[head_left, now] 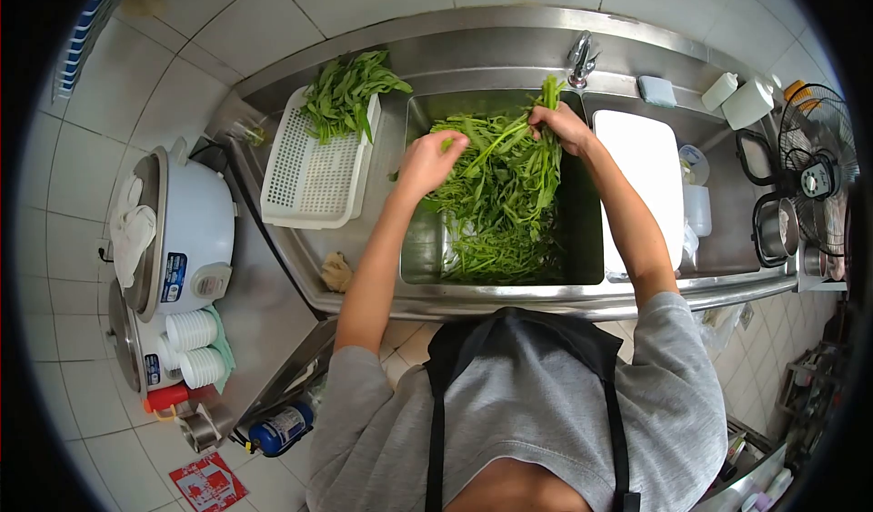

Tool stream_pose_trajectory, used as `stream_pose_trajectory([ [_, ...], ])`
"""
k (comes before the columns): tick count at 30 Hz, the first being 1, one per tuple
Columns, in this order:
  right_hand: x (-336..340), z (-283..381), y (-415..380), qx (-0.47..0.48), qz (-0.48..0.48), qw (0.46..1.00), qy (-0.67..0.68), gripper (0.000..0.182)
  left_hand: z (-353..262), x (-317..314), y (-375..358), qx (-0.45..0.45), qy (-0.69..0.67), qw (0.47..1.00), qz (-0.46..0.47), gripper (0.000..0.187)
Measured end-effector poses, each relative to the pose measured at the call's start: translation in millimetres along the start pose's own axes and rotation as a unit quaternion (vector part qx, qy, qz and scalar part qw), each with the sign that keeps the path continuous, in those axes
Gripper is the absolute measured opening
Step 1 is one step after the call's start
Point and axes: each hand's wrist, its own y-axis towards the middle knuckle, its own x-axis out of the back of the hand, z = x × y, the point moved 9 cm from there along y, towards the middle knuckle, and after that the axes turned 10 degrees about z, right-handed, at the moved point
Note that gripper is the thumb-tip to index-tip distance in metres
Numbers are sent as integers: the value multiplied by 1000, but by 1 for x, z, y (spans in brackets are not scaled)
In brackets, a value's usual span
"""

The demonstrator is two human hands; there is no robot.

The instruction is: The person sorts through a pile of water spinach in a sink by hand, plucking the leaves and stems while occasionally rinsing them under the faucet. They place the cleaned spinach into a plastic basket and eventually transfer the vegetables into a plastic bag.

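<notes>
A large heap of long-stemmed leafy greens (496, 212), which look like water spinach, fills much of the steel sink basin (582, 239). My right hand (564, 127) is closed around a bunch of their stems at the basin's back right; the stem ends stick up above the fist and the leaves hang down. At the heap's upper left edge, my left hand (433, 161) has its fingers curled in a pinch, with a bit of green showing between them. To the left, a white perforated basket (314, 185) holds more greens (350, 94) at its back end.
Behind the basin stands a faucet (582, 57). A white board (639, 185) lies over part of the right basin, beside bottles and a blue sponge (657, 91). A crumpled cloth (336, 272) lies front left. Further left are a large rice cooker (195, 230) and stacked white cups (193, 330).
</notes>
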Motion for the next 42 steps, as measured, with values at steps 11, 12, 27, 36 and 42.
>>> stream_pose_trajectory([
  [11, -31, 7, -3, 9, 40, 999, -36, 21, -2, -26, 22, 4, 0, 999, 46, 24],
  [12, -34, 9, -5, 21, 42, 998, -33, 23, 5, -26, 25, 6, -24, 999, 21, 25],
  [27, -49, 8, 2, 2, 124, 990, -69, 24, 9, -31, 27, -44, -144, 987, 55, 37],
  [36, -32, -9, -10, -28, 172, 931, -320, 34, 15, 0, 20, -37, -38, 998, 27, 35],
  [42, 29, -16, -23, -82, 60, 981, -168, 34, 73, -21, -2, 52, 107, 988, 96, 31],
])
